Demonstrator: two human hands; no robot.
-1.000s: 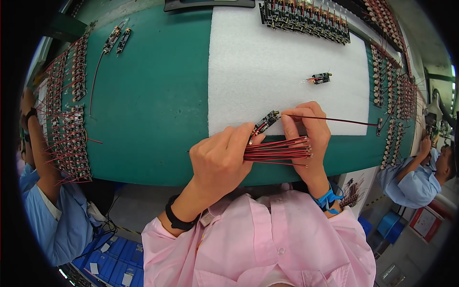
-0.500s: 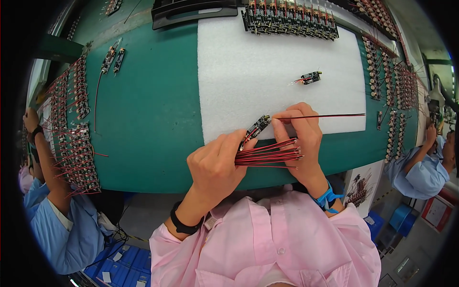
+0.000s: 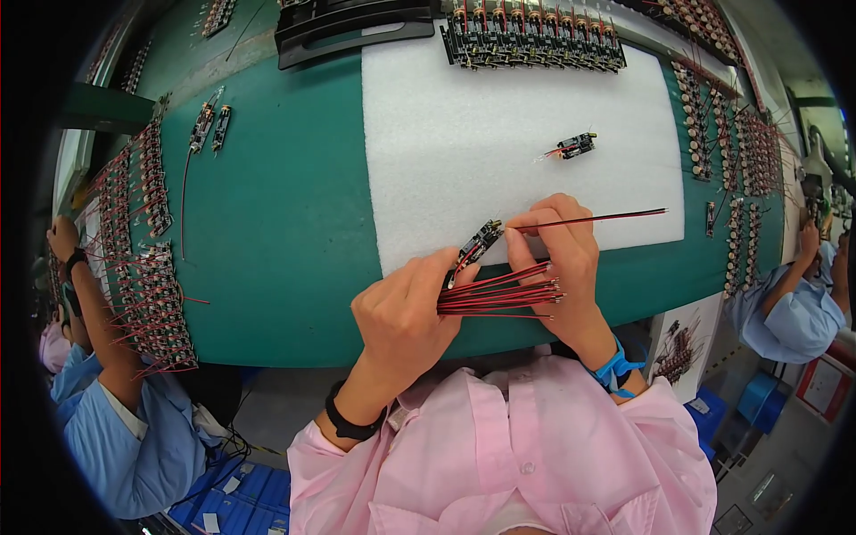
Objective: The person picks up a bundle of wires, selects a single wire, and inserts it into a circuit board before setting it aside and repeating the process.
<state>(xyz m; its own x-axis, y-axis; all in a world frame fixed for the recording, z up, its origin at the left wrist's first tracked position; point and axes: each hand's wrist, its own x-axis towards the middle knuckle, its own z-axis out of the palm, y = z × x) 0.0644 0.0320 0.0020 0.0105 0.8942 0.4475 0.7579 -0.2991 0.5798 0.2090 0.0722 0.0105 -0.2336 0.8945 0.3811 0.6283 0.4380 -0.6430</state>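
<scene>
My left hand (image 3: 406, 299) is closed around a small black circuit board (image 3: 480, 244) and a bundle of red and black wires (image 3: 504, 293). The board tilts up to the right from between thumb and finger, while the bundle's loose ends fan out below it toward my other palm. My right hand (image 3: 563, 254) pinches one red-and-black wire (image 3: 615, 217) close to the board's upper end; its long free part points right over a white foam sheet (image 3: 428, 134). Whether the wire tip touches the board is hidden by the fingertips. Another small circuit board (image 3: 576, 145) lies alone on the foam.
A row of upright boards (image 3: 535, 40) stands at the foam's far edge, beside a black tray (image 3: 357, 31). Two boards (image 3: 203, 123) lie on the green mat (image 3: 276, 205). Wired boards (image 3: 156, 303) crowd the left edge, more boards (image 3: 695, 125) the right. Co-workers in blue sit on both sides.
The view has shifted slightly. The free end of the pinched wire has tipped up a little; both hands keep their grips near the same spot.
</scene>
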